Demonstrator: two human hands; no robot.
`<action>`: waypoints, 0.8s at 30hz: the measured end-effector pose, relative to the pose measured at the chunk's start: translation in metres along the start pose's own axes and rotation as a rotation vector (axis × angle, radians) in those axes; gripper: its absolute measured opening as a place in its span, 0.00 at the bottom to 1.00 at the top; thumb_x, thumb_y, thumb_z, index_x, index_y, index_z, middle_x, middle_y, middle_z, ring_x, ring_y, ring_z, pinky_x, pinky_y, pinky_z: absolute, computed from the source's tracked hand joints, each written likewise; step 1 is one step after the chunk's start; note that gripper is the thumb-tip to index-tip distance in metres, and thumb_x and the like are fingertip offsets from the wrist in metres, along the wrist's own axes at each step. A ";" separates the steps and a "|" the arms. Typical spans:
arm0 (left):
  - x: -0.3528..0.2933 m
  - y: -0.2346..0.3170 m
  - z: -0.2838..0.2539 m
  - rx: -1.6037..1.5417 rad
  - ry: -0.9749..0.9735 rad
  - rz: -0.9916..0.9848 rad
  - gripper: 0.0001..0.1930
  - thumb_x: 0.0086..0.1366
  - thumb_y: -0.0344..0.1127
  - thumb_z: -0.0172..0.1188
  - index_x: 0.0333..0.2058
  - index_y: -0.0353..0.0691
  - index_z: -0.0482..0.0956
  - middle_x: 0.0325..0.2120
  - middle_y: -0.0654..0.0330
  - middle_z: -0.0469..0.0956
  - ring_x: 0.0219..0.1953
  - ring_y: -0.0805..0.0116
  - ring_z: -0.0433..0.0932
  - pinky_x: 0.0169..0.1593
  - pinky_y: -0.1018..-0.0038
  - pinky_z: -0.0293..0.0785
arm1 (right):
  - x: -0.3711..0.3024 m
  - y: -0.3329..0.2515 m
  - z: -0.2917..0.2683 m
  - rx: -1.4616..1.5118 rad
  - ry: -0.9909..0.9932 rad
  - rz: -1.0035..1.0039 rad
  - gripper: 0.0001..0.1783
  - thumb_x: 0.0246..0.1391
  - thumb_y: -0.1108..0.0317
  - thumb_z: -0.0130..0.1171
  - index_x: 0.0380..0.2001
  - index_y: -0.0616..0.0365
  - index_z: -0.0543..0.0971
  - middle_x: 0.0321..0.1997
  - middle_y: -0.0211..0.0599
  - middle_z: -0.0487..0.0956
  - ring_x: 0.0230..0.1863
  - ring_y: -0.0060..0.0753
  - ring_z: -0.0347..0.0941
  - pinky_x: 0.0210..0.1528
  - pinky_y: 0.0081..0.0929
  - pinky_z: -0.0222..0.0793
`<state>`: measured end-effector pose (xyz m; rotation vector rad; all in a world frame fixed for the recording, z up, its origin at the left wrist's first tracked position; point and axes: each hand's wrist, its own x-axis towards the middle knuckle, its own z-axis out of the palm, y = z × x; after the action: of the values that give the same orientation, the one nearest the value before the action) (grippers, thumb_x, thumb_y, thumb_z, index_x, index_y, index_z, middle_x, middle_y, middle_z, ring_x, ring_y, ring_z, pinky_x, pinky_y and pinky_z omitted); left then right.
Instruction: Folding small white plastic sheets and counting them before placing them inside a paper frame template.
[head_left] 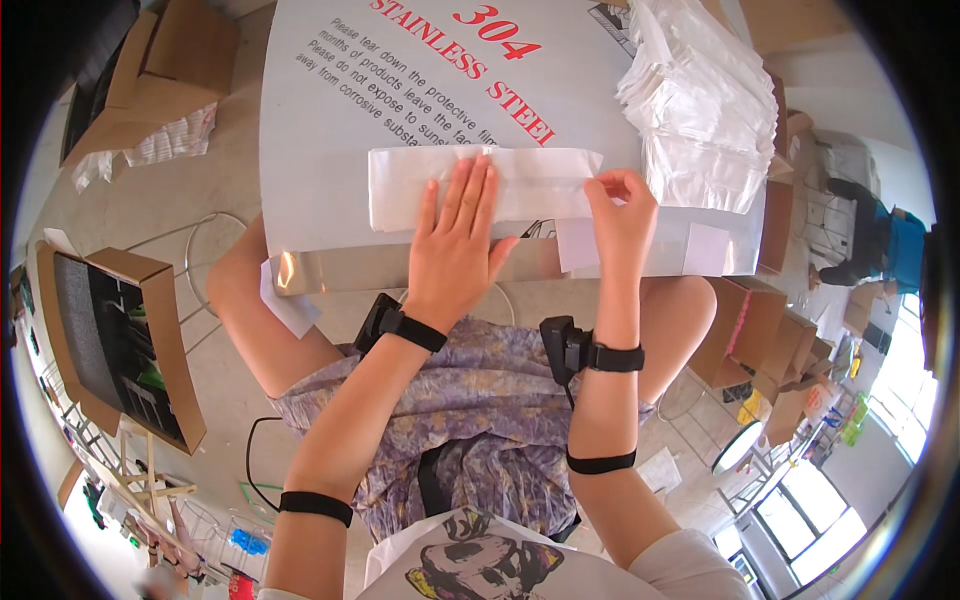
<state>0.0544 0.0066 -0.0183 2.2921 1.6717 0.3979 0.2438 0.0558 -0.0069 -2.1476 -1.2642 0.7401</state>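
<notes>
Pressing down with my left hand (452, 250), I have its palm side on a folded white plastic sheet (545, 188), the fingers stretched flat and the thumb spread out to the right. My right hand (625, 215) is at the sheet's right end, thumb and fingers curled inward; whether they are clamped on its edge I cannot tell. The sheet lies lengthwise from left to right across a tabletop (315, 195) covered in grey printed film, close to its near side, where a strip of shiny metal shows. To the right, just beyond my right hand, sits a messy stack of thin white plastic bags (700, 115). A pale paper label (577, 247) lies on the near edge beside my right wrist, and a second label (707, 250) is farther right. On each of my wrists a black strap (415, 331) holds a small black device (376, 322). Well to the left stands an open cardboard carton (175, 350).
</notes>
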 end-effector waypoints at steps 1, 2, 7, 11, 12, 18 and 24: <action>0.000 -0.001 0.000 -0.004 0.013 0.002 0.38 0.63 0.50 0.53 0.65 0.34 0.52 0.66 0.53 0.53 0.68 0.57 0.51 0.67 0.54 0.47 | -0.004 -0.004 -0.001 0.112 0.041 -0.071 0.10 0.44 0.66 0.62 0.28 0.60 0.76 0.27 0.33 0.77 0.30 0.33 0.73 0.37 0.30 0.68; -0.001 -0.001 0.001 -0.007 0.026 0.004 0.38 0.62 0.50 0.54 0.65 0.34 0.52 0.66 0.53 0.54 0.68 0.57 0.51 0.67 0.54 0.47 | -0.008 -0.009 -0.002 0.224 0.083 -0.141 0.08 0.46 0.68 0.61 0.28 0.62 0.75 0.27 0.34 0.77 0.30 0.32 0.73 0.36 0.27 0.68; -0.001 0.001 0.001 -0.026 0.030 -0.009 0.37 0.62 0.48 0.54 0.64 0.35 0.53 0.65 0.53 0.54 0.68 0.57 0.52 0.67 0.54 0.48 | -0.035 -0.046 -0.014 0.306 0.051 -0.149 0.09 0.50 0.73 0.58 0.35 0.62 0.71 0.26 0.35 0.75 0.28 0.26 0.69 0.33 0.22 0.66; 0.000 0.003 -0.004 -0.072 0.024 -0.037 0.34 0.64 0.45 0.53 0.64 0.36 0.54 0.65 0.53 0.55 0.68 0.56 0.52 0.67 0.54 0.47 | -0.047 -0.061 -0.015 0.304 0.138 -0.219 0.14 0.50 0.75 0.59 0.41 0.60 0.69 0.28 0.34 0.74 0.26 0.22 0.67 0.30 0.22 0.64; 0.001 0.004 -0.005 -0.071 0.022 -0.036 0.34 0.64 0.45 0.53 0.64 0.36 0.54 0.65 0.53 0.55 0.68 0.56 0.52 0.67 0.54 0.47 | -0.049 -0.064 -0.013 0.305 0.138 -0.218 0.14 0.50 0.75 0.59 0.41 0.60 0.69 0.28 0.34 0.74 0.26 0.22 0.67 0.30 0.22 0.64; -0.002 0.001 -0.034 -0.840 0.258 -0.289 0.28 0.68 0.45 0.49 0.61 0.35 0.61 0.62 0.51 0.62 0.64 0.58 0.60 0.64 0.61 0.56 | -0.068 -0.084 0.009 0.342 0.094 -0.408 0.16 0.48 0.77 0.61 0.41 0.60 0.69 0.34 0.33 0.75 0.25 0.22 0.68 0.29 0.23 0.64; 0.002 -0.022 -0.079 -1.556 0.084 -0.753 0.29 0.69 0.54 0.47 0.50 0.27 0.71 0.40 0.55 0.77 0.41 0.69 0.78 0.47 0.73 0.74 | -0.092 -0.102 0.038 0.342 -0.107 -0.448 0.20 0.47 0.77 0.62 0.43 0.60 0.68 0.37 0.40 0.75 0.32 0.32 0.75 0.30 0.27 0.69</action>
<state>0.0055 0.0199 0.0462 0.5048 1.2422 1.0616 0.1190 0.0230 0.0529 -1.4997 -1.4827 0.8123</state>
